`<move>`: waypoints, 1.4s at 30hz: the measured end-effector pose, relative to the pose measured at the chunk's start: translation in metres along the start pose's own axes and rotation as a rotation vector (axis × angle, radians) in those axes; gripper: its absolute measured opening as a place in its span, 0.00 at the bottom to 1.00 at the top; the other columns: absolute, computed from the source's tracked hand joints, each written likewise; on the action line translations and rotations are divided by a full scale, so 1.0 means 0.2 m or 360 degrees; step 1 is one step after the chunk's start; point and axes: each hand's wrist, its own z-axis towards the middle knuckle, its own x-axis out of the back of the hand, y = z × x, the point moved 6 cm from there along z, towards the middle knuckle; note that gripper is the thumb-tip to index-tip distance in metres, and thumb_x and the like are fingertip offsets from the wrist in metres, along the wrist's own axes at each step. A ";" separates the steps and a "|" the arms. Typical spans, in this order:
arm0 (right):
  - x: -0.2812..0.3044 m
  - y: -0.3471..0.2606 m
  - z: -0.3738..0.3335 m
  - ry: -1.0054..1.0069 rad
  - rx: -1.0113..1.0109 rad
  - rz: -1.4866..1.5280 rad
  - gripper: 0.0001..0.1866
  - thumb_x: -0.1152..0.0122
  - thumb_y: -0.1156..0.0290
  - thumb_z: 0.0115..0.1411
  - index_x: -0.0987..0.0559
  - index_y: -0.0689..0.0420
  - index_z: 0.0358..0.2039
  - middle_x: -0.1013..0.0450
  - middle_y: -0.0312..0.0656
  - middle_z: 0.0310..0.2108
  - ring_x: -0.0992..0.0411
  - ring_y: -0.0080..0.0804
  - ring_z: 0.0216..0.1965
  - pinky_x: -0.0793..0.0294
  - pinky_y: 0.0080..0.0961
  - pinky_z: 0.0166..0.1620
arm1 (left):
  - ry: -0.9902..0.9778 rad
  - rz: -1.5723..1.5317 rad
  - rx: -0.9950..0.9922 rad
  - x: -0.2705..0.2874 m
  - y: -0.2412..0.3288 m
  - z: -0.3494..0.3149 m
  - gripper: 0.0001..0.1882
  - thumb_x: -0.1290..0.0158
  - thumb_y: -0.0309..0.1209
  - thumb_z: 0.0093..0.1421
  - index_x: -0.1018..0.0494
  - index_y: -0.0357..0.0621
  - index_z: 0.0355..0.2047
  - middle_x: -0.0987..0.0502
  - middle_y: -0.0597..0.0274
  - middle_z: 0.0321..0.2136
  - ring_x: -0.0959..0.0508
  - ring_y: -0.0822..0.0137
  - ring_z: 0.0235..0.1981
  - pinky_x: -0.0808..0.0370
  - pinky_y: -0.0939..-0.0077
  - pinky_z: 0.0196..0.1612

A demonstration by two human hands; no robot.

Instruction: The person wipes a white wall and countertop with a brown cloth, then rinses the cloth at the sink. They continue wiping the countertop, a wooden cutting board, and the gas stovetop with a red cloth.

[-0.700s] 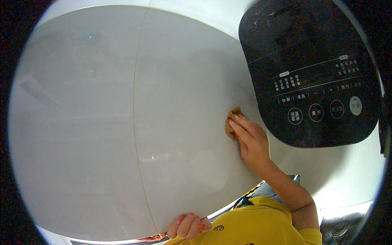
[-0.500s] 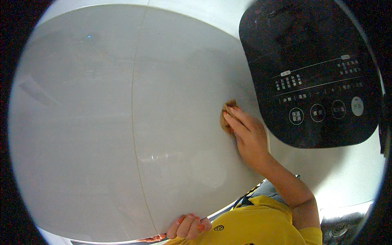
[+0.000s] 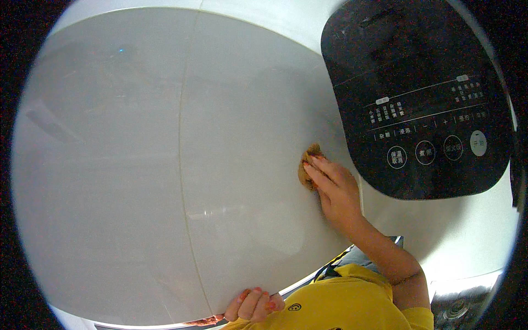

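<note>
My right hand [image 3: 336,190] presses a brown cloth [image 3: 307,175], folded or bunched, flat on the glossy light grey surface [image 3: 247,181]. Its fingers lie over the cloth and grip it. Down at the near edge of that surface, my left hand [image 3: 254,304] is closed with its fingers curled. What it holds, if anything, cannot be made out. Something reddish-orange [image 3: 204,320] shows just left of it, too small to name.
A black touch control panel [image 3: 418,110] of an appliance, with round buttons, looms large at the upper right, beside my right hand. A thin seam [image 3: 180,165] runs down the grey surface. At the lower right is a shiny metal fixture [image 3: 459,305].
My right hand and the brown cloth have moved slightly toward me along the surface. My left hand stays in place.
</note>
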 end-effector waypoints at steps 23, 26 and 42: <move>-0.11 0.10 0.03 -0.0386 -0.0100 0.0683 0.23 0.48 0.84 0.55 0.27 0.52 0.51 0.35 0.45 0.57 0.42 0.46 0.62 0.43 0.35 0.62 | -0.0074 -0.0098 0.0040 -0.09 -0.12 0.00 0.15 0.66 0.47 0.56 0.34 0.59 0.22 0.31 0.76 0.20 0.33 0.71 0.31 0.40 0.59 0.55; -0.08 0.05 -0.10 -0.0399 -0.0124 0.0756 0.23 0.48 0.83 0.56 0.27 0.50 0.51 0.36 0.45 0.58 0.44 0.46 0.63 0.44 0.36 0.63 | 0.0073 -0.0037 0.0030 -0.11 -0.10 0.01 0.15 0.66 0.46 0.57 0.36 0.58 0.20 0.33 0.76 0.18 0.33 0.71 0.30 0.41 0.57 0.55; -0.02 -0.34 -0.42 -0.0392 0.0296 0.0826 0.22 0.40 0.73 0.53 0.26 0.53 0.51 0.37 0.46 0.58 0.40 0.50 0.60 0.39 0.43 0.60 | -0.0228 -0.0009 0.0208 -0.09 -0.07 -0.02 0.13 0.61 0.42 0.57 0.38 0.57 0.17 0.33 0.76 0.17 0.34 0.70 0.30 0.45 0.55 0.57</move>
